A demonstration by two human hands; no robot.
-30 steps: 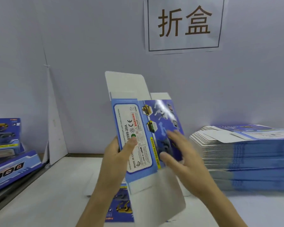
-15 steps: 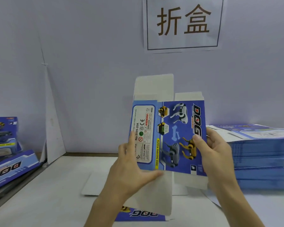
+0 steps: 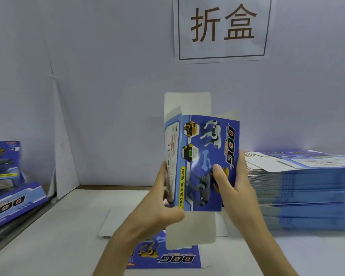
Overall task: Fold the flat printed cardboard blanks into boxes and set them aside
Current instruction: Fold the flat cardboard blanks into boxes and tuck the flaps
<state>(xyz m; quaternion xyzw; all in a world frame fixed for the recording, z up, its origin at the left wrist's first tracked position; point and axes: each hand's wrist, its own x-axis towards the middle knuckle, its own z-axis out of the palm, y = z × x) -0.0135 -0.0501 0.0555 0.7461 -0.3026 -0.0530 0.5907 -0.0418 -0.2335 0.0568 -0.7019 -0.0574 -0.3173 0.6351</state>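
Note:
I hold a blue printed cardboard blank (image 3: 203, 156) upright over the middle of the table, partly squared open, its white flaps sticking out at top and bottom. My left hand (image 3: 159, 208) grips its left narrow side near the bottom corner. My right hand (image 3: 235, 186) holds the right edge, thumb pressed on the printed front. Another flat blank (image 3: 167, 257) lies on the table under my hands. A tall stack of flat blanks (image 3: 303, 188) sits at the right.
Folded blue boxes (image 3: 6, 176) are piled at the left edge. A white sheet (image 3: 112, 222) lies flat on the table (image 3: 54, 236) behind my hands. A paper sign (image 3: 222, 28) hangs on the wall ahead.
The blank has opened from flat toward a tube: its left label panel has swung back and now looks narrow. My right thumb has slid further onto the front.

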